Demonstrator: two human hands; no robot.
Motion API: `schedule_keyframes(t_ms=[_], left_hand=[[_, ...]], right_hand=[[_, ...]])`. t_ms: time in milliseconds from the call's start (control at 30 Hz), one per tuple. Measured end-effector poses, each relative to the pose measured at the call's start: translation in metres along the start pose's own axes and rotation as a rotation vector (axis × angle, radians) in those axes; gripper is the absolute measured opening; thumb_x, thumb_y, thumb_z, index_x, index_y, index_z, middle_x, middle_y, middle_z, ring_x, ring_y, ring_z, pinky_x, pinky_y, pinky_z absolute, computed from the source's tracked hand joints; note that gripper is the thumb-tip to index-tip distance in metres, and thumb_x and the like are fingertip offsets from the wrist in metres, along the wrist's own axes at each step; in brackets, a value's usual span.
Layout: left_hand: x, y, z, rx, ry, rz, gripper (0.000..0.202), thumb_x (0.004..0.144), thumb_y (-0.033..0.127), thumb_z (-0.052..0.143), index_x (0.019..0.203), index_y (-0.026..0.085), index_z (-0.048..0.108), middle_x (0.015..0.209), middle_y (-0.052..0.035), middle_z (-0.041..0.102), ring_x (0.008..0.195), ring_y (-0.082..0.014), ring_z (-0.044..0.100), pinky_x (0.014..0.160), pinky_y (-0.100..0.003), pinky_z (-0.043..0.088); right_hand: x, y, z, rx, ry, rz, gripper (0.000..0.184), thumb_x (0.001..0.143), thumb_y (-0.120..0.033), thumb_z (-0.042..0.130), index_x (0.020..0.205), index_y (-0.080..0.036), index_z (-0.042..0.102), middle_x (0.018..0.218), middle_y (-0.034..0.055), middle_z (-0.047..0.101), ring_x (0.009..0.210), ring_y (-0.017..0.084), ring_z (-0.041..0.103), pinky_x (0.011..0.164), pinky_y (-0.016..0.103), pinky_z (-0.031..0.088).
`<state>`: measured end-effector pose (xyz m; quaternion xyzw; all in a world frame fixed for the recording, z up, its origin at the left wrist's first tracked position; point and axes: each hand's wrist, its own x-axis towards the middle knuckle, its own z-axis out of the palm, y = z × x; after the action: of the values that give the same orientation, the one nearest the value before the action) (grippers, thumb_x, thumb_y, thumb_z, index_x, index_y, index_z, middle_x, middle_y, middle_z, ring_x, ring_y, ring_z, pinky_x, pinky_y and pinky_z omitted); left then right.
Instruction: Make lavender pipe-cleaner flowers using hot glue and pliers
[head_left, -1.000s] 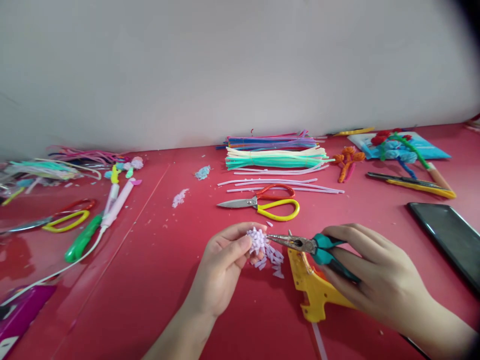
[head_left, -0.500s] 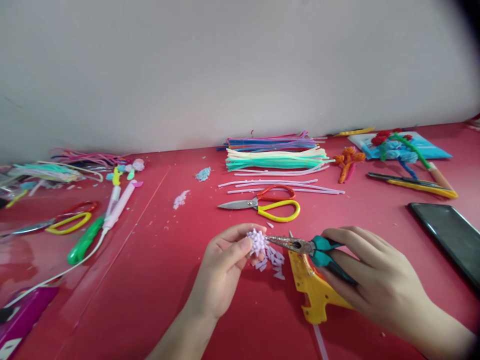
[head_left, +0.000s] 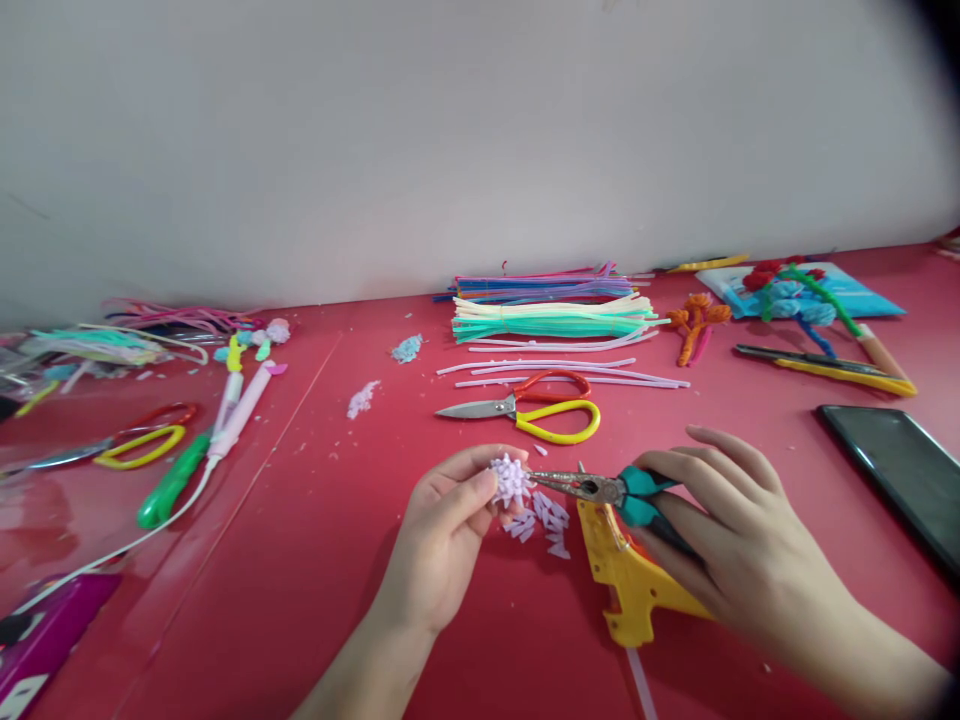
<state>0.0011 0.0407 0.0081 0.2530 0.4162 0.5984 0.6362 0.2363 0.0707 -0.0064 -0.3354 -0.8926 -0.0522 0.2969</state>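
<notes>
Pinched between the thumb and fingers of my left hand (head_left: 442, 535) is a small lilac spiky pom-pom (head_left: 511, 481). My right hand (head_left: 750, 545) is wrapped round the teal-and-black handles of needle-nose pliers (head_left: 600, 488). The plier tips reach the right side of the pom-pom; whether they grip a piece there is too small to tell. Below the tips, loose lilac cut pieces (head_left: 553, 520) lie on the red table. A yellow glue gun (head_left: 630, 585) with a clear glue stick rests under the pliers and is partly covered by my right hand.
Red-and-yellow-handled scissors (head_left: 525, 410) lie beyond my hands. Behind them are lilac stems (head_left: 562, 370) and bundled pipe cleaners (head_left: 555, 318). A phone (head_left: 896, 480) is at right. Another pair of scissors (head_left: 142, 445) and a corded pink tool (head_left: 244, 410) lie left.
The pliers and pom-pom have shifted slightly left. Some fingers of my right hand have lifted and loosened from the handles.
</notes>
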Motion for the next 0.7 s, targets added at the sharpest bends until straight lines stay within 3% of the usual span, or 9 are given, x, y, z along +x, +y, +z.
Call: schedule_keyframes(t_ms=[167, 367, 533, 700], left_hand=[[0.0009, 0.0006, 0.0004, 0.007, 0.007, -0.001, 0.018, 0.071, 0.019, 0.071, 0.087, 0.013, 0.075, 0.078, -0.007, 0.07, 0.061, -0.0106, 0.058, 0.054, -0.018, 0.048], [0.0015, 0.0006, 0.0013, 0.018, -0.005, 0.0, 0.018, 0.071, 0.021, 0.071, 0.086, 0.013, 0.075, 0.075, -0.006, 0.069, 0.059, -0.0099, 0.057, 0.053, -0.018, 0.047], [0.0015, -0.0023, -0.0006, 0.07, -0.027, 0.023, 0.017, 0.073, 0.022, 0.071, 0.088, 0.015, 0.074, 0.077, -0.0044, 0.068, 0.063, -0.0093, 0.057, 0.058, -0.017, 0.048], [-0.0027, -0.0044, 0.0024, 0.177, 0.026, 0.06, 0.02, 0.071, 0.023, 0.074, 0.09, 0.017, 0.073, 0.076, -0.0033, 0.068, 0.066, -0.0114, 0.059, 0.063, -0.02, 0.049]], right_hand=[[0.0018, 0.0, 0.0034, 0.008, -0.014, 0.017, 0.013, 0.086, -0.023, 0.056, 0.074, -0.018, 0.058, 0.098, 0.0088, 0.063, 0.085, 0.02, 0.058, 0.102, 0.053, 0.034], [-0.0018, 0.0007, 0.0046, 0.027, -0.05, 0.01, 0.017, 0.089, -0.025, 0.053, 0.075, -0.017, 0.058, 0.099, 0.0122, 0.062, 0.085, 0.023, 0.056, 0.075, 0.04, 0.047], [-0.004, -0.001, 0.0024, 0.021, -0.048, 0.012, 0.019, 0.089, -0.025, 0.052, 0.073, -0.015, 0.059, 0.097, 0.0128, 0.061, 0.081, 0.023, 0.055, 0.072, 0.039, 0.045], [-0.0026, -0.0036, -0.0027, -0.037, -0.043, 0.002, 0.021, 0.088, -0.023, 0.053, 0.071, -0.015, 0.061, 0.095, 0.0121, 0.062, 0.078, 0.023, 0.054, 0.069, 0.038, 0.042]])
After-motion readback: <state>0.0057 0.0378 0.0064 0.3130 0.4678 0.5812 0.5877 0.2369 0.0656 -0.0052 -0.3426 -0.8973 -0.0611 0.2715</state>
